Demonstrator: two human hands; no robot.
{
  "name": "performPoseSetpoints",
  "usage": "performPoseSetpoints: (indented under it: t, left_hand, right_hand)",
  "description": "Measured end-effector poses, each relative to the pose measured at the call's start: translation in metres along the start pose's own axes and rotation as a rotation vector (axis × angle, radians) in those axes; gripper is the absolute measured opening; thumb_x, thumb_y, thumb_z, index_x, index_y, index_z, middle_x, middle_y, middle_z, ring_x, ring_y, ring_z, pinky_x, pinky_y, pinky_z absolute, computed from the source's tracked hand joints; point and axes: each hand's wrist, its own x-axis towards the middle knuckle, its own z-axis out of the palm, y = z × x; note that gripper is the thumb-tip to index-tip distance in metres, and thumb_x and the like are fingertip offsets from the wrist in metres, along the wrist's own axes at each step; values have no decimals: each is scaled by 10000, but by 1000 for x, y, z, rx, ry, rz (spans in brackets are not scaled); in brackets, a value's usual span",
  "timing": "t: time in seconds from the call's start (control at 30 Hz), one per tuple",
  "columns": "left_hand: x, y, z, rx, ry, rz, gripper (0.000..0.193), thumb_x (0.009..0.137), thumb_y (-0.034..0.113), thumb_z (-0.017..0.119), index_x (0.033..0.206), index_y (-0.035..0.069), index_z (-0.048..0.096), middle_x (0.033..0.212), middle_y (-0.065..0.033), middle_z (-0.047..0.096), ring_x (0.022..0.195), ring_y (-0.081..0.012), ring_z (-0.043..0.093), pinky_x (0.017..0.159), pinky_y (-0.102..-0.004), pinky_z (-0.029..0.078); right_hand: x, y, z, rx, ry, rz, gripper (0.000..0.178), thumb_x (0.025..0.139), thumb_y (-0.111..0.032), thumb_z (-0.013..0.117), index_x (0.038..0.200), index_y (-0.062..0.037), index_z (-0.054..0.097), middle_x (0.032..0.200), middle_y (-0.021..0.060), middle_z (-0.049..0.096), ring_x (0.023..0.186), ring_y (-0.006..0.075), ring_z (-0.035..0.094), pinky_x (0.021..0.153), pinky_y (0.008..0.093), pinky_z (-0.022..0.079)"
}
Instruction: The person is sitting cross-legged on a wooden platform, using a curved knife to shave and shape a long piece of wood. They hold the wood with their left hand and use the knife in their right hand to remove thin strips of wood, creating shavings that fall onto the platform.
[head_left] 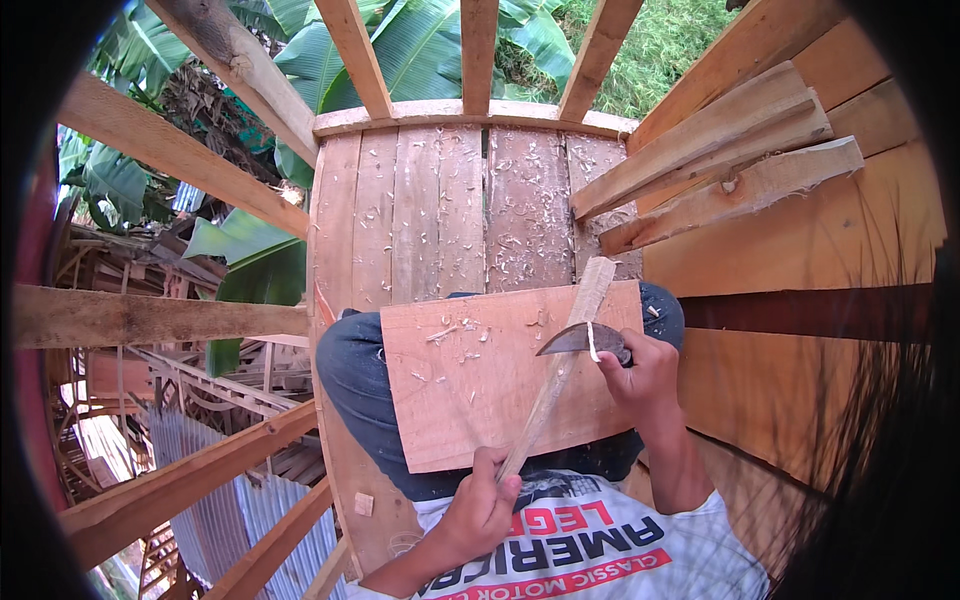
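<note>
My left hand (480, 507) is closed around the near end of a narrow wooden strip (553, 400), which slants away from me over a flat board (450, 350) lying across my lap. In my right hand (643, 375) is a knife (568, 341) with a broad, curved dark blade; my fingers wrap its handle and hide most of it. The blade lies across the strip's upper part, pointing left. A pale curled shaving (592, 342) hangs at the blade near my right thumb. Small shavings are scattered over the board.
Plank flooring (420, 220) strewn with shavings stretches ahead to a wooden railing (470, 112). Rough lumber pieces (735, 190) lean at the right by a plank wall (780, 380). Slatted rails (160, 318) border the left, with corrugated sheets (240, 520) below. A small wood block (364, 503) lies near my left knee.
</note>
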Motion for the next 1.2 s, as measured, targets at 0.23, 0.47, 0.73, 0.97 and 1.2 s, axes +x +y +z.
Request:
performPoseSetpoints:
  t: [0.23, 0.47, 0.73, 0.97, 1.2]
  left_hand:
    - [-2, -14, -12, -369, -57, -189, 239, 995, 181, 392, 1112, -24, 352, 812, -89, 508, 630, -143, 467, 589, -307, 404]
    - [2, -13, -21, -334, -130, -114, 219, 985, 175, 398, 1088, -13, 352, 854, -80, 503, 763, -113, 468, 711, -255, 399]
    - [0, -20, -20, -330, -182, -108, 229, 978, 165, 402, 1107, -19, 356, 871, -79, 504, 775, -115, 461, 717, -258, 399]
    - [1, -19, -21, -466, -274, -191, 223, 976, 157, 397, 1114, -10, 343, 854, -51, 489, 681, -84, 425, 649, -236, 388]
    - [6, -21, -23, -490, -282, -211, 215, 983, 182, 406, 1105, 21, 334, 809, -35, 468, 602, -49, 390, 543, -211, 354]
  right_hand:
    - [-13, -17, -35, 927, -849, 401, 163, 858, -113, 611, 988, -24, 569, 689, 0, 510, 580, 61, 499, 500, 242, 422]
    - [-12, 6, -42, 1252, -926, 458, 227, 962, -139, 510, 1146, -7, 526, 690, -11, 486, 476, 35, 449, 414, 185, 353]
    - [-12, 15, -44, 1342, -929, 540, 224, 956, -174, 533, 1053, 26, 564, 642, 21, 502, 430, 65, 465, 371, 204, 356]
    - [-15, 21, -38, 1263, -985, 424, 235, 957, -198, 534, 1017, 26, 569, 610, 22, 481, 415, 66, 457, 358, 209, 373]
    - [-17, 28, -35, 1258, -950, 431, 167, 960, -169, 510, 991, -11, 554, 610, 2, 477, 424, 47, 437, 364, 193, 351]
